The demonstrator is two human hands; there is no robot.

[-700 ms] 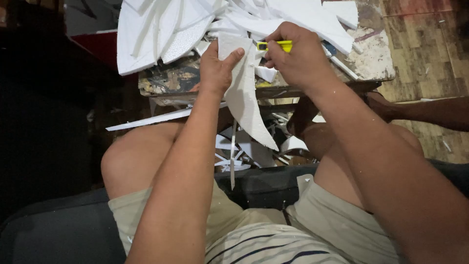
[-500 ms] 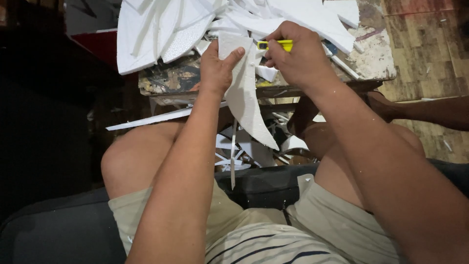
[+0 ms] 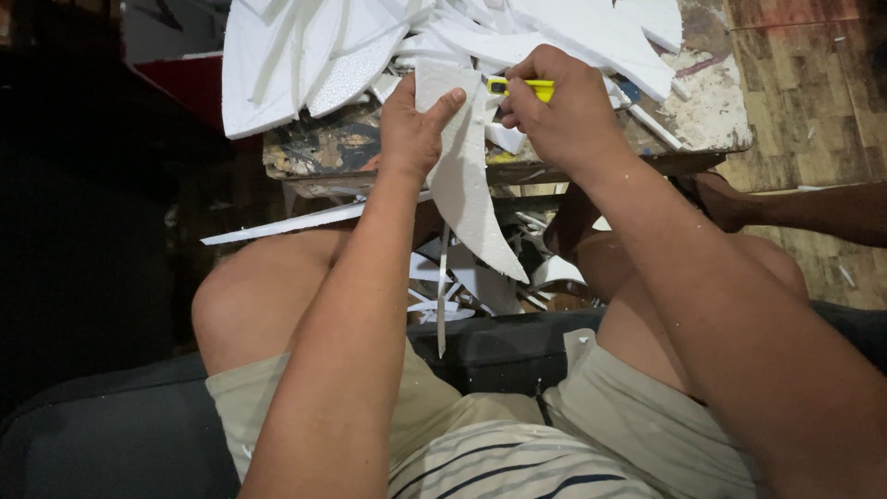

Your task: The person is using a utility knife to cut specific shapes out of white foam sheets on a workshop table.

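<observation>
While one pointed white foam piece (image 3: 467, 185) hangs off the near edge of the work table (image 3: 711, 115), two hands work on it. The left hand (image 3: 413, 129) presses the piece's upper end flat against the table edge, fingers spread and thumb laid across the foam. The right hand (image 3: 559, 115), at about three o'clock from the left, is closed in a fist around one yellow utility knife (image 3: 525, 88), whose tip points toward the foam's top edge. The foam tapers down to a point between the person's two bare knees.

Behind the hands, toward twelve o'clock, a heap of white foam offcuts (image 3: 370, 46) covers most of the table; the pieces overlap too much to count. One long thin foam strip (image 3: 286, 225) juts out at nine o'clock under the table edge, and another narrow sliver (image 3: 443, 286) hangs straight down. More scraps (image 3: 480, 282) litter the floor at six o'clock from the table.

The tabletop is paint-stained and chipped. At three o'clock lies a wooden plank floor (image 3: 813, 83), where another person's bare limb (image 3: 813, 208) reaches in.
</observation>
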